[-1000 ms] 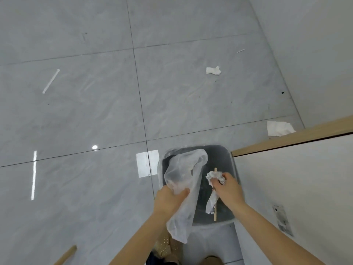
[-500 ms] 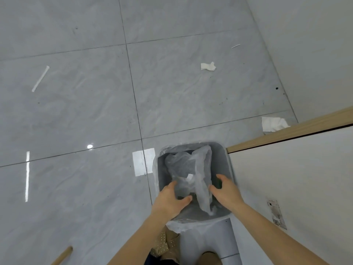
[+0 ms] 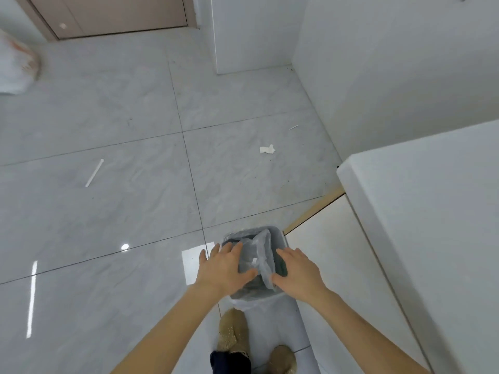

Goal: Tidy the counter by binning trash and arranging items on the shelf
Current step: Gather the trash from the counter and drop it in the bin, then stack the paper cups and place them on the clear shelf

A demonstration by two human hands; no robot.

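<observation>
A small grey bin [image 3: 279,237] lined with a clear bag stands on the floor beside the white counter [image 3: 432,225]. A crumpled clear plastic bag [image 3: 263,252] lies inside it, with a scrap of white paper showing beneath. My left hand [image 3: 224,268] hovers over the bin's left rim with fingers spread and nothing in it. My right hand [image 3: 297,271] is over the right rim, fingers apart, its fingertips close to the plastic bag. I cannot tell if it touches the bag.
On the grey tiled floor lie a crumpled white tissue [image 3: 267,149], a white straw [image 3: 94,172] and a small white stick [image 3: 293,127]. A full white bag [image 3: 16,66] sits far left near a brown door [image 3: 108,14]. My shoes [image 3: 233,333] are below the bin.
Both hands let go of the plastic bag and the tissue with wooden stick into the bin, then opened and rose. The view tilted up, showing door and counter top.
</observation>
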